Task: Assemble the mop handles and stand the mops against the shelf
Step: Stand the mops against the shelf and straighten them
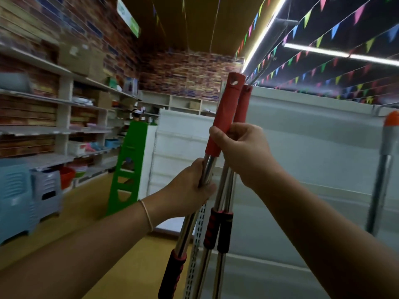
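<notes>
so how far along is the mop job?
Done: two handles with red caps lean on the white shelf. In hand: a third handle, left hand on its steel tube, right hand on its red cap. Left: standing it. Mop heads are out of view.

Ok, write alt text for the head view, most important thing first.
A person's two hands hold a bundle of steel mop handles upright in a shop aisle: the left hand grips the bare metal of one pole, and the right hand holds the red top sleeve. A white shelf stands behind.
</notes>
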`<state>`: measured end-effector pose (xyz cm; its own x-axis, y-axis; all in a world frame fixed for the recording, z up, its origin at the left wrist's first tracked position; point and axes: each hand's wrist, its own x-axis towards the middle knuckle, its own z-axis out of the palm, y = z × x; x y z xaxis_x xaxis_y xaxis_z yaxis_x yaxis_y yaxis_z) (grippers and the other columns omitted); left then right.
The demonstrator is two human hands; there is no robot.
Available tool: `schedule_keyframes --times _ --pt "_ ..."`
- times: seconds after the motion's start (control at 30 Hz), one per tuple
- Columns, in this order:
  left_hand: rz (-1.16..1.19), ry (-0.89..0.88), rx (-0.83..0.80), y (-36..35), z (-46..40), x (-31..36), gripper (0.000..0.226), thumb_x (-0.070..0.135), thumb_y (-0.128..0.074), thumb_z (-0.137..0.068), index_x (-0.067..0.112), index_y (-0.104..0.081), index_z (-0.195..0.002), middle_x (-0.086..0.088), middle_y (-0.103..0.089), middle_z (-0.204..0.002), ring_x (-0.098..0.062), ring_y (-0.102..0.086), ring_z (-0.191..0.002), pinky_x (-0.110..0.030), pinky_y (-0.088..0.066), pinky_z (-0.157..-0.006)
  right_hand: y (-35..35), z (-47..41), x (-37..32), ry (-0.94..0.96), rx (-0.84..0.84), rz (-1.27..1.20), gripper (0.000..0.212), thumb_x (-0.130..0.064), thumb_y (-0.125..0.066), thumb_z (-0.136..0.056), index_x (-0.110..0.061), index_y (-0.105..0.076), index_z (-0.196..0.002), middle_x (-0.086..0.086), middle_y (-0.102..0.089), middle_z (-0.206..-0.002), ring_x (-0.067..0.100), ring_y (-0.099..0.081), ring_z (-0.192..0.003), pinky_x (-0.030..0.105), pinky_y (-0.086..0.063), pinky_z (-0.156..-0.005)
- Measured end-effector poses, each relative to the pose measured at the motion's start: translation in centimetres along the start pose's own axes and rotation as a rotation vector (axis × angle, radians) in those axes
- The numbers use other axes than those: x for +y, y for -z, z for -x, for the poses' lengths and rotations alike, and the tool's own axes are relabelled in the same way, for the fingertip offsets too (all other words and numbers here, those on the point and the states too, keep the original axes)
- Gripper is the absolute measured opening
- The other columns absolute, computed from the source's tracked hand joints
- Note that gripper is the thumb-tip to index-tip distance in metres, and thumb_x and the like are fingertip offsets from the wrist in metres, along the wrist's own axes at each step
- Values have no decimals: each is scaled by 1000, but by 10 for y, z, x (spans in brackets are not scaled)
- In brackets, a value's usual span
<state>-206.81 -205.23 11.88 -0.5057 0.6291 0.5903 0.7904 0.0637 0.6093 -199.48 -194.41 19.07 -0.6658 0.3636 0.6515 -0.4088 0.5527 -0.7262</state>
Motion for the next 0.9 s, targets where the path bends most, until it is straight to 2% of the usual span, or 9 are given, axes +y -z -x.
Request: schedule_keyframes --times 0.07,0.13,0.3,0.33,0.4,0.47,0.6,0.8,0.9 --pt "5 -26 -24 -3 -4 5 21 16 -54 -94 29 -39 -100 2 -53 -73 -6 -56 -62 -28 -55 -66 7 0 -2 11 25 8 20 -35 -70 -89 -18 -69 -79 1 -69 -59 3 -53 -39 17 -42 -40" --pt "-11 -51 -30 -5 -6 11 22 16 -54 -93 29 -38 -102 1 -53 -74 -9 -56 -64 -28 -54 -66 13 1 -5 20 42 -3 19 -35 -71 -88 -18 -71 -80 2 -73 -65 4 -56 -42 18 -44 -41" --pt "-35 -83 -15 -4 -12 27 26 17 -56 -93 32 -35 -98 3 -52 -77 -5 -56 -64 -16 -48 -61 26 0 -16 49 64 -6 23 -32 -72 -87 -9 -72 -83 15 -72 -73 5 -52 -40 19 -41 -38" --pt "-45 -86 -7 -4 -14 31 25 18 -57 -93 31 -36 -96 4 -51 -77 -6 -56 -64 -15 -46 -60 28 -1 -19 54 70 -1 23 -32 -72 -87 -10 -71 -83 16 -73 -75 9 -56 -42 21 -44 -39" --pt "-68 -92 15 -4 -17 38 21 20 -58 -93 27 -39 -97 4 -51 -79 -9 -55 -66 -16 -43 -62 33 -3 -24 61 75 12 19 -33 -70 -88 -15 -71 -84 9 -76 -80 17 -70 -61 23 -55 -51" --pt "-83 -94 34 -5 -19 42 20 21 -58 -93 22 -40 -101 2 -52 -81 -11 -56 -68 -18 -44 -64 36 -4 -29 63 64 3 16 -33 -68 -90 -17 -70 -88 4 -76 -81 14 -73 -71 17 -56 -55" --pt "-97 -88 59 -6 -24 48 23 22 -58 -93 21 -39 -104 2 -53 -87 -12 -53 -71 -21 -41 -68 40 -7 -34 74 66 2 16 -30 -66 -92 -14 -71 -92 3 -76 -82 7 -70 -65 12 -51 -51" --pt "-140 -74 113 -13 -39 49 25 20 -60 -91 19 -41 -107 -2 -57 -86 -13 -58 -72 -15 -40 -61 45 -13 -38 97 54 -60 14 -27 -65 -93 -25 -65 -79 -5 -74 -77 2 -71 -68 9 -49 -51" --pt "-150 -59 124 -19 -44 45 24 19 -59 -92 19 -40 -107 -2 -57 -85 -13 -57 -70 -12 -38 -58 45 -18 -33 72 42 -59 13 -26 -64 -94 -26 -65 -80 -4 -75 -80 6 -73 -71 12 -52 -54"
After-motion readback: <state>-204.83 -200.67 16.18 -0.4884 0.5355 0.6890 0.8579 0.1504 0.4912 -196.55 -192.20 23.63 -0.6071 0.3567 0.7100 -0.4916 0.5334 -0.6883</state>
